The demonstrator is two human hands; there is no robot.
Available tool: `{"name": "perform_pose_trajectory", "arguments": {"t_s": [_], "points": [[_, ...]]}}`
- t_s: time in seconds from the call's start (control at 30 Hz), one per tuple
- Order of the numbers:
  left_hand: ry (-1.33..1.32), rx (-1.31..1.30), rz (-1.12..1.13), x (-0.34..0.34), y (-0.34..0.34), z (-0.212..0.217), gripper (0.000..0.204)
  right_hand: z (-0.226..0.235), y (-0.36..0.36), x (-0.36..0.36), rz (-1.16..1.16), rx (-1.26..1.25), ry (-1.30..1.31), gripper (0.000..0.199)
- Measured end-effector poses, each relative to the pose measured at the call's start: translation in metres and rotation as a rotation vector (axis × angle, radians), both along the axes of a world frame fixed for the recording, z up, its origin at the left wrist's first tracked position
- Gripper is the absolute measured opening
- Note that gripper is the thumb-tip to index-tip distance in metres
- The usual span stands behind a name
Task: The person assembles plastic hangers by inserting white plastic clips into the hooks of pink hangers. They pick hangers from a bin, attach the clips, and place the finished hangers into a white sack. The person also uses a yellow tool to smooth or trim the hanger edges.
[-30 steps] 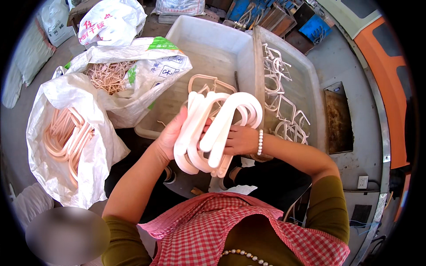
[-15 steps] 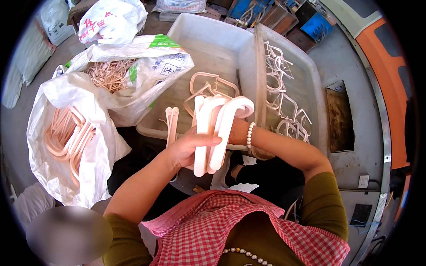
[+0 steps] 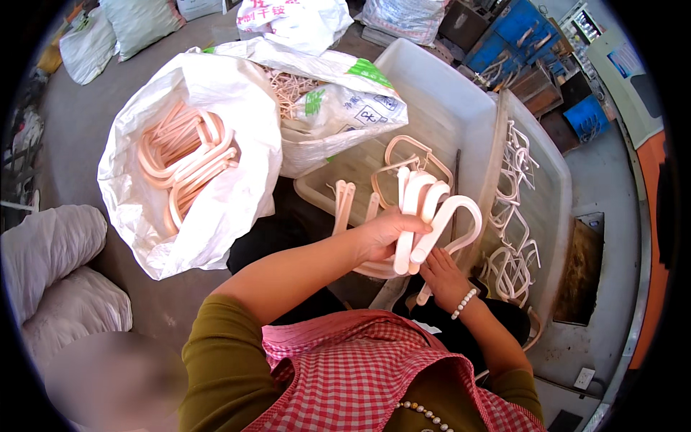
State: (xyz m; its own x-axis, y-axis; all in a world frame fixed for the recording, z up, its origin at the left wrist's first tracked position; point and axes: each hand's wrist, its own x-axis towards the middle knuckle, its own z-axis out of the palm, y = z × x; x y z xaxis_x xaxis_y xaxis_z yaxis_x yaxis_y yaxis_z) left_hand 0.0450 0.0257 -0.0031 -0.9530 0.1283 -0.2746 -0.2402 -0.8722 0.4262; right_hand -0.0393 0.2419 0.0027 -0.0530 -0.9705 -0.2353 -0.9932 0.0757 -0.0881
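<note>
Several pale pink curved plastic handles (image 3: 448, 216) are bunched in my left hand (image 3: 389, 236), its thumb lying across the front of them. My right hand (image 3: 445, 279), with a beaded bracelet at the wrist, is at the lower right of the bunch. Its fingers are stretched out against the lower ends of the handles, and the fingertips are partly hidden. Just beyond, joined pink loops (image 3: 425, 155) lie in the pale plastic tub (image 3: 338, 189). A few upright pink pieces (image 3: 344, 205) stand left of the bunch.
On the left an open white sack (image 3: 255, 137) holds many similar pink handles (image 3: 180, 169). Behind it another sack (image 3: 385, 108) contains thin pink scraps (image 3: 294, 90). White looped plastic frames (image 3: 515, 209) lie in a second tub (image 3: 554, 180) at right. Filled sacks (image 3: 54, 252) sit at far left.
The view has turned left, so the scene sits farther right. My right hand has come from behind the bunch to its lower right side. My left hand keeps its hold.
</note>
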Motion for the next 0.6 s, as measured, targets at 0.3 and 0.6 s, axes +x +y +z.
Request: {"name": "perform_pose_trajectory", "arguments": {"t_s": [0.3, 0.6], "points": [[0.049, -0.245, 0.029, 0.012, -0.007, 0.011, 0.050, 0.002, 0.021, -0.003, -0.562, -0.274, -1.271, 0.066], [-0.111, -0.409, -0.629, 0.057, 0.023, 0.026, 0.068, -0.041, -0.016, 0.068, -1.074, -0.435, -2.164, 0.051]]}}
